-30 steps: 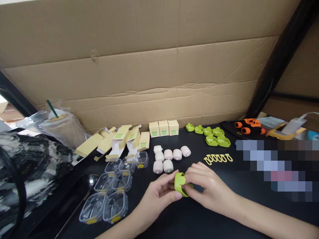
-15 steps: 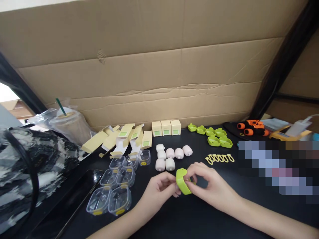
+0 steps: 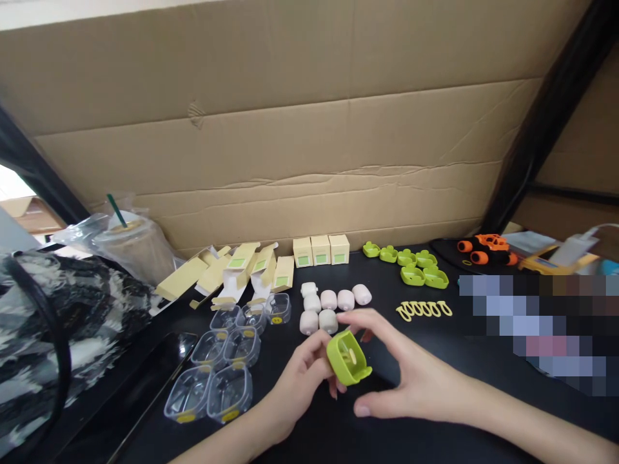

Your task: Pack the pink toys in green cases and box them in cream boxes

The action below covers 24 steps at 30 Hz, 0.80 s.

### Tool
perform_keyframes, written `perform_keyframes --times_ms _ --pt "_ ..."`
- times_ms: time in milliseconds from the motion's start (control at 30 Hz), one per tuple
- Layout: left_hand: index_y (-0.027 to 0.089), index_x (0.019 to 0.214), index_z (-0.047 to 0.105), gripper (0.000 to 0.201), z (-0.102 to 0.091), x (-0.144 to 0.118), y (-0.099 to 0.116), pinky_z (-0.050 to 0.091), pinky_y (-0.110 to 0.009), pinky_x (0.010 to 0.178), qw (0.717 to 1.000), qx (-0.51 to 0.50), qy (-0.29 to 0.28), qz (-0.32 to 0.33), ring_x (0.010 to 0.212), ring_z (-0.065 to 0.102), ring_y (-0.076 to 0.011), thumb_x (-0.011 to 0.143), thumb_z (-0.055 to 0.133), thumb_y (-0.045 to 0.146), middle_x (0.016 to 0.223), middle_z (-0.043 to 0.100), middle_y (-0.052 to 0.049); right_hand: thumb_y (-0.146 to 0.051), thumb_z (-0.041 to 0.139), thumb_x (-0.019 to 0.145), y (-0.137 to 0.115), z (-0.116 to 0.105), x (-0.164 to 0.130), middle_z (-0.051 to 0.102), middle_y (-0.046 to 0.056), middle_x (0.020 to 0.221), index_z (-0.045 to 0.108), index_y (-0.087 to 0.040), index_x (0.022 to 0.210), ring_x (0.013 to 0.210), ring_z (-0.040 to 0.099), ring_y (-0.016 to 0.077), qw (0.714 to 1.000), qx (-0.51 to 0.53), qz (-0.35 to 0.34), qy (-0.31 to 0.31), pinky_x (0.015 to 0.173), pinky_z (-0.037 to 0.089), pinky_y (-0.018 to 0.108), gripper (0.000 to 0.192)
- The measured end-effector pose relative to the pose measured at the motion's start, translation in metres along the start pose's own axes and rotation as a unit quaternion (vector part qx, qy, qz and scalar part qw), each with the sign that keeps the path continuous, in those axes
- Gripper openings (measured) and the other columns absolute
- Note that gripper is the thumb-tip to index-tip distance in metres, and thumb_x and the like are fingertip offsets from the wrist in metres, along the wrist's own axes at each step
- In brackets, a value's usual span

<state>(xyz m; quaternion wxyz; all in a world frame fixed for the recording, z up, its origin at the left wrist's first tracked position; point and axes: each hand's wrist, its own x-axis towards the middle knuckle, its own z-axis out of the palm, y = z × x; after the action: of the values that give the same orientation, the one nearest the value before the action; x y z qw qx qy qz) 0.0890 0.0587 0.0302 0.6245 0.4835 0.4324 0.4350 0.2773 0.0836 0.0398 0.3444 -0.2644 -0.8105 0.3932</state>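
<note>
I judge I'm midway through fitting a green silicone cover (image 3: 348,358), held just above the desk (image 3: 435,399) at lower centre of the frame, its hollow side turned up toward me. My left hand (image 3: 300,380) pinches its left edge, fingers curled tight on it. My right hand (image 3: 411,380) is spread fairly wide, cupped around the cover's right side, thumb low, gripping nothing. Next I would need one of the pink cases (image 3: 329,306) just above, which calls for freeing the right hand.

A pixelated patch (image 3: 536,328) hides things on the table's right; the black bag (image 3: 43,335) is cut off at left
</note>
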Motion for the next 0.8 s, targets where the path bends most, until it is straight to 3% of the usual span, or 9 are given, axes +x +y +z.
perform_keyframes --times_ms 167,433,633,800 --pt "0.018 0.066 0.055 0.006 0.0004 0.0012 0.0047 0.04 -0.021 0.051 0.999 0.026 -0.028 0.019 0.051 0.05 -0.0104 0.069 0.059 0.021 0.054 0.054 0.004 -0.012 0.071 0.075 -0.0021 0.0077 0.0 0.056 -0.001 0.112 0.047 -0.032 0.118 0.104 0.056 0.0154 0.998 -0.023 -0.058 0.019 0.092 0.045 0.026 0.053" --pt "0.016 0.07 0.055 0.007 -0.0015 0.0023 0.002 0.04 -0.02 0.051 0.999 0.017 -0.047 -0.002 0.05 0.05 -0.009 0.072 0.057 0.022 0.057 0.054 0.004 -0.011 0.073 0.071 -0.0063 0.0013 -0.0005 0.058 0.0 0.101 0.051 -0.027 0.11 0.093 0.058 0.017 0.995 -0.036 -0.066 0.063 0.083 0.048 0.028 0.048" --pt "0.017 0.092 0.06 0.02 -0.003 0.0028 0.0021 0.041 -0.021 0.052 0.998 0.02 -0.065 0.008 0.052 0.05 -0.0102 0.077 0.061 0.03 0.06 0.056 0.004 -0.011 0.073 0.071 -0.0092 0.0024 -0.0014 0.058 0.002 0.102 0.052 -0.027 0.11 0.093 0.059 0.0186 0.997 -0.039 -0.057 0.04 0.083 0.049 0.03 0.047" --pt "0.016 0.075 0.059 0.033 -0.0014 0.0031 0.0004 0.04 -0.021 0.051 0.997 0.048 -0.059 0.018 0.052 0.05 -0.009 0.075 0.067 0.048 0.06 0.055 0.003 -0.011 0.072 0.071 -0.007 0.0049 -0.0021 0.057 0.002 0.1 0.052 -0.027 0.11 0.09 0.059 0.0182 0.995 -0.058 -0.056 0.05 0.079 0.05 0.029 0.047"
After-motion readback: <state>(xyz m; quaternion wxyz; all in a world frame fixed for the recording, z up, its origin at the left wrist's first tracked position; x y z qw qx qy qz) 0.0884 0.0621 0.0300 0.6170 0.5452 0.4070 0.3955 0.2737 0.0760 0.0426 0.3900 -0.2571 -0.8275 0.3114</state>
